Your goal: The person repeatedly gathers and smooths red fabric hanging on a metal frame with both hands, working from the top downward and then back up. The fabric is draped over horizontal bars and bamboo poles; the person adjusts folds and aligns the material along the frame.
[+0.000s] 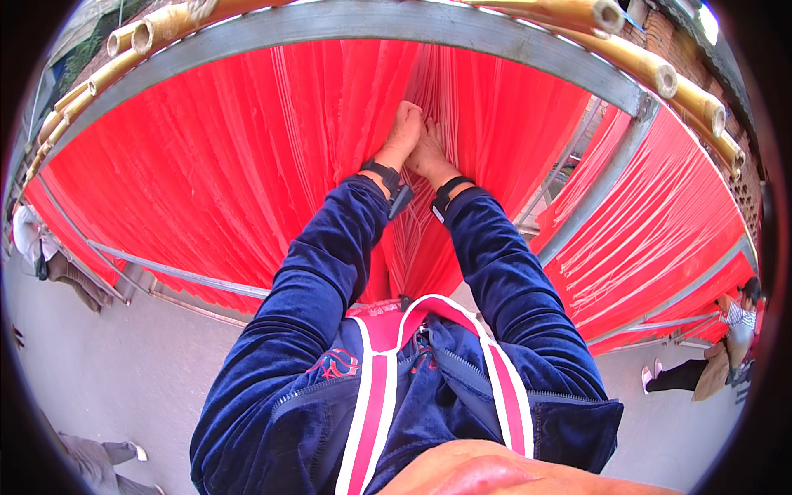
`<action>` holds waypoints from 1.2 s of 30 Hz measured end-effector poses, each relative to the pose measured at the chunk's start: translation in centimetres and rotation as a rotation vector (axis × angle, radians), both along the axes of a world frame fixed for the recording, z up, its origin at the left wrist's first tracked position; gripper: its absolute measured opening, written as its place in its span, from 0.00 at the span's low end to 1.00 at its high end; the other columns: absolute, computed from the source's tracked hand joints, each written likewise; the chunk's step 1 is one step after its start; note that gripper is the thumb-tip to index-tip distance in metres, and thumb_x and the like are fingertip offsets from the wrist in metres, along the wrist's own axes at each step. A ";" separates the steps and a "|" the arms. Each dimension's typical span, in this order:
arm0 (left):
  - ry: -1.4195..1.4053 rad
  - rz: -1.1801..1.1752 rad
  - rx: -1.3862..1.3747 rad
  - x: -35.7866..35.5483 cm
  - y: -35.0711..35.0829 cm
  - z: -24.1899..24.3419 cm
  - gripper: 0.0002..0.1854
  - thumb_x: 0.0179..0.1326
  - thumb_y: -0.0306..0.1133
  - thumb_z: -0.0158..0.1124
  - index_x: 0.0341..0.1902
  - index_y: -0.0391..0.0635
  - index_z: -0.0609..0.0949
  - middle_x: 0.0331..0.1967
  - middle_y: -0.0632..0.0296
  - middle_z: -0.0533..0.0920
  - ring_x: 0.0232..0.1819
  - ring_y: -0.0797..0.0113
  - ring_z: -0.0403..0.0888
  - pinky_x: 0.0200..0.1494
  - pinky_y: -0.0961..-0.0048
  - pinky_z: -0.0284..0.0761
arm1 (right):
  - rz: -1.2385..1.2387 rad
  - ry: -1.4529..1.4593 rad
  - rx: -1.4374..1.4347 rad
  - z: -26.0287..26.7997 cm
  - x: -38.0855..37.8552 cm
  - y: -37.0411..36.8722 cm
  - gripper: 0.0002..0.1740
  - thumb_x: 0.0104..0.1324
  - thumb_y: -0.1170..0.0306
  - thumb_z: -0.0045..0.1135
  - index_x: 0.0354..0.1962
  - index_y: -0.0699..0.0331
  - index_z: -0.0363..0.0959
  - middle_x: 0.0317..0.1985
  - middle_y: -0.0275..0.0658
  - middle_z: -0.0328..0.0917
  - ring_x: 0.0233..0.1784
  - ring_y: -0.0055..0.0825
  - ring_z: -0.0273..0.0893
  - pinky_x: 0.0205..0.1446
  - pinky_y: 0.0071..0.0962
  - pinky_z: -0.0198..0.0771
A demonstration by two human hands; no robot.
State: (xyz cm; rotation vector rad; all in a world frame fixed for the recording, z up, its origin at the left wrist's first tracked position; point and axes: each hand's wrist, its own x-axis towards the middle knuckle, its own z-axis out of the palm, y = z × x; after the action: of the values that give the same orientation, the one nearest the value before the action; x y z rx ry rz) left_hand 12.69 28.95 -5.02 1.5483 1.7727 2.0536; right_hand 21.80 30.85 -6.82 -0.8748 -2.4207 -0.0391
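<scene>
Both of my hands are raised and close together against long red hanging fabric-like strips (235,154), where fine pale strings (442,80) run down a gap. My left hand (404,127) has its fingers curled at the left edge of the gap; whether anything is pinched in them is hidden. Just to the right and slightly lower, my right hand (428,147) points up into the strings, its palm side out of sight. Black bands (451,189) circle both wrists, and the left one carries a dark device (401,201).
A metal frame (346,25) spans above the strips, with bamboo poles (637,59) along it. Its upright post (597,189) stands to the right, beside more red strips (656,229). People are at the far right (721,352), far left (59,260) and lower left (102,461).
</scene>
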 end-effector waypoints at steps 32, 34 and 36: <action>1.551 0.583 -0.955 -2.2 -5.8 -2.9 0.39 0.64 0.59 0.52 0.68 0.41 0.73 0.76 0.52 0.61 0.80 0.52 0.47 0.79 0.50 0.34 | 0.018 0.340 -0.285 0.3 -2.2 4.2 0.38 0.68 0.53 0.54 0.67 0.70 0.61 0.58 0.58 0.75 0.64 0.49 0.71 0.70 0.37 0.62; 1.561 0.580 -0.963 -1.7 -6.2 -2.6 0.38 0.64 0.58 0.51 0.69 0.41 0.72 0.76 0.52 0.61 0.80 0.51 0.47 0.79 0.50 0.33 | 0.068 0.439 -0.458 1.0 -2.6 4.9 0.38 0.70 0.52 0.52 0.68 0.70 0.60 0.58 0.55 0.75 0.62 0.47 0.72 0.69 0.37 0.64; 1.597 0.533 -0.991 -1.5 -6.8 -2.2 0.38 0.64 0.57 0.51 0.69 0.40 0.72 0.76 0.51 0.60 0.80 0.51 0.47 0.79 0.50 0.32 | 0.099 0.561 -0.664 1.6 -3.3 5.0 0.37 0.72 0.51 0.49 0.69 0.69 0.58 0.58 0.53 0.75 0.61 0.46 0.73 0.69 0.37 0.64</action>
State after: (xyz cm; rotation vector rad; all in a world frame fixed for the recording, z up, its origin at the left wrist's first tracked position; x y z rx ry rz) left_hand 11.16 22.15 -7.24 2.3643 2.8497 -0.8187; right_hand 18.53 35.86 -5.18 -0.8783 -1.9321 0.9608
